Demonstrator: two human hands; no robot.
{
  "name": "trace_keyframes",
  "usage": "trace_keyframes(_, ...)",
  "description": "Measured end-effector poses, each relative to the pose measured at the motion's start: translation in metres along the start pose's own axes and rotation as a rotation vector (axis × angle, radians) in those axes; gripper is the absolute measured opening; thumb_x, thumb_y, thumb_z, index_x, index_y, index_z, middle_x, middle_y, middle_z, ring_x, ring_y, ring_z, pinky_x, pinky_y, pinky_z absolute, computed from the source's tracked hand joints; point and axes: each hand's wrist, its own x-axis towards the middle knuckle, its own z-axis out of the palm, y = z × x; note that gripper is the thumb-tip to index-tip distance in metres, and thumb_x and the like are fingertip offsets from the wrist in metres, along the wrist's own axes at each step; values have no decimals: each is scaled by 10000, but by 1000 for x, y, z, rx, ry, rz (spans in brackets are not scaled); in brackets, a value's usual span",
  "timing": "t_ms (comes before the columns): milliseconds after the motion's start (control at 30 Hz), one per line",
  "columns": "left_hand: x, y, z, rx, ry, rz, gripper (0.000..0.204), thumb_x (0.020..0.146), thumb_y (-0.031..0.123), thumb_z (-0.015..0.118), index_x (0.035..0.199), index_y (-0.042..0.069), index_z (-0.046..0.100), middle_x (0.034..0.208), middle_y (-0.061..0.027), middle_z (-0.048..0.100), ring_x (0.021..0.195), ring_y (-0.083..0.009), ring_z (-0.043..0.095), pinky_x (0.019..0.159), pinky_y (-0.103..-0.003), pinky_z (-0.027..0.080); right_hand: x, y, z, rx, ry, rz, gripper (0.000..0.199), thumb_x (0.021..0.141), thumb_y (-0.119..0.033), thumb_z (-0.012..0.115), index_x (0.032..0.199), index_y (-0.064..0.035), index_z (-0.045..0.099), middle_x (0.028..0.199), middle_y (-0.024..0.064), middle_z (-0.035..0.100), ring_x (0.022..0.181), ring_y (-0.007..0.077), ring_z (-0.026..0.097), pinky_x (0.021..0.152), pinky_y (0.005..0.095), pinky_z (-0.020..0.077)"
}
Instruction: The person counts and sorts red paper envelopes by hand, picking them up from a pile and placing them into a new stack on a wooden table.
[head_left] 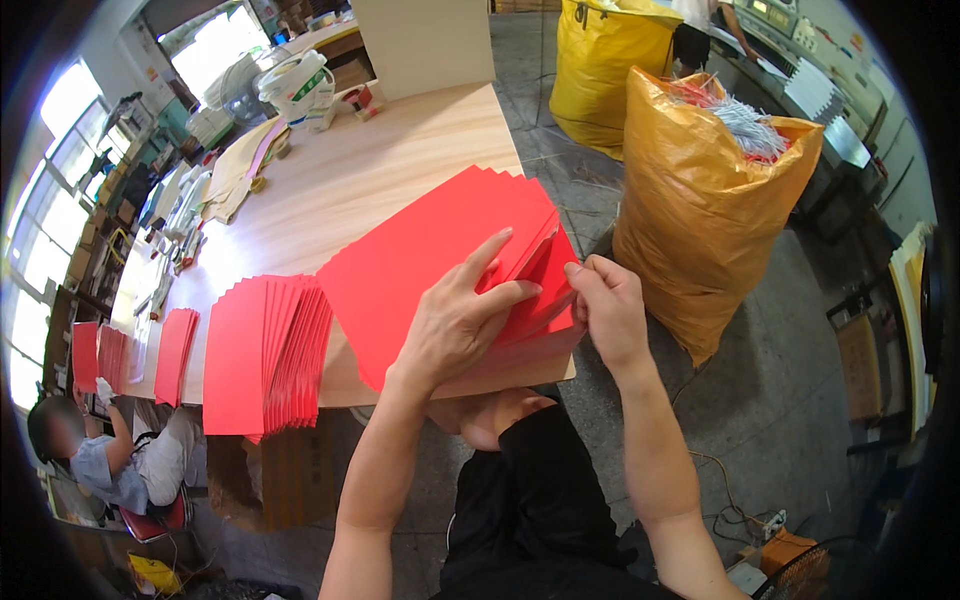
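A large fanned stack of red paper sheets point(420, 245) lies at the near right corner of the wooden table. Over its right part my left hand point(450, 320) rests with thumb and index finger spread apart, touching the paper. At the right edge of the stack, my right hand point(612, 300) is closed, thumb against fingers, pinching the edge of a red sheet point(552, 272). That sheet is bent up and shows a gap beneath it near my left fingertips. How many layers the pinch holds is hidden.
To the left are a fanned pile of red sheets point(255, 350) and a smaller red stack point(176, 355). A white bucket point(300, 88) stands at the table's back. Stuffed yellow sacks point(700, 220) stand on the right. A seated person point(110, 450) works at far left.
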Motion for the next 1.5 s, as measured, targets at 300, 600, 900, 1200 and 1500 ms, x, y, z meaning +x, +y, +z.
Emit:
trace_keyframes(300, 3, 4, -3, -32, 13, -33, 595, 675, 312, 1019, 1240, 268, 836, 1599, -143, 590, 1293, -362, 726, 1024, -477, 637, 3, -3, -11, 252, -130, 141, 363, 1074, -276, 699, 757, -106, 652, 672, 12, 643, 567, 112, 615, 502, 260, 384)
trace_keyframes(600, 1, 1, -4, -109, 3, -83, 583, 688, 234, 1012, 1243, 260, 836, 1584, -125, 606, 1288, -340, 729, 1039, -468, 633, 0, -4, -11, 169, -123, 61, 448, 1140, -365, 633, 768, -115, 622, 666, 6, 620, 576, 106, 608, 517, 264, 401)
trace_keyframes(900, 1, -1, 0, -150, 19, -82, 565, 719, 282, 999, 1259, 298, 830, 1567, -120, 613, 1249, -340, 738, 1024, -461, 634, -31, 7, -6, -496, 261, -379, 286, 1056, -276, 683, 892, -41, 686, 818, 116, 680, 729, 273, 656, 679, 394, 539)
trace_keyframes(1200, -3, 8, 0, 344, -261, 126, 776, 850, 331, 868, 1578, 331, 600, 1698, -175, 474, 1401, -377, 618, 1117, -496, 573, -26, 29, -9, -954, -371, -628, 439, 828, -216, 777, 1240, -68, 751, 1335, 216, 667, 1311, 444, 579, 1159, 546, 472)
trace_keyframes(1500, -36, 23, 7, 655, -67, -53, 755, 935, 158, 691, 1659, 119, 480, 1694, -183, 486, 1499, -419, 525, 1299, -602, 353, -25, 20, -10, -875, -402, -593, 572, 865, -281, 802, 1400, -96, 719, 1496, 233, 628, 1479, 479, 454, 1278, 568, 337)
